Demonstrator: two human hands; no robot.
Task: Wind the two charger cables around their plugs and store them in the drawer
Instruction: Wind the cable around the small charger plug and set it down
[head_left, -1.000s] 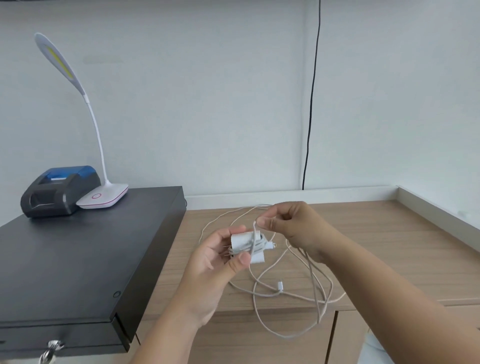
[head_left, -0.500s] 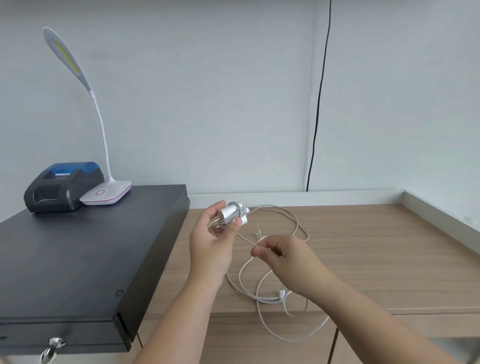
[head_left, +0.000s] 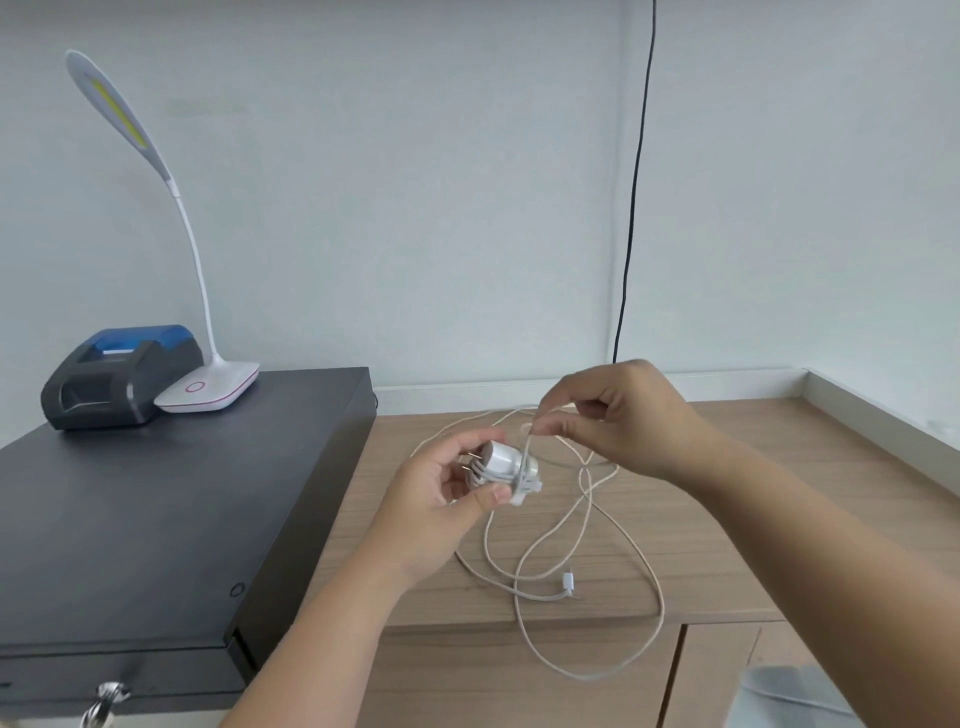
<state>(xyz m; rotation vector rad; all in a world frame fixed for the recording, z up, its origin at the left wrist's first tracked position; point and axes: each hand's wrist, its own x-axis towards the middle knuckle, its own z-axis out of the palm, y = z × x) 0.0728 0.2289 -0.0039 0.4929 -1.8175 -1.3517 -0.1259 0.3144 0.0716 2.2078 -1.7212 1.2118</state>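
- No text, label, brand or number can be read.
- The only sign is a pink ring on the base of the lamp (head_left: 208, 387), at the back edge of the black drawer box (head_left: 156, 509).

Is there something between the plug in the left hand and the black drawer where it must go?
No object stands between the plug in the left hand and the black cash drawer. But the drawer front is closed, key in its lock, and much cable lies unwound.
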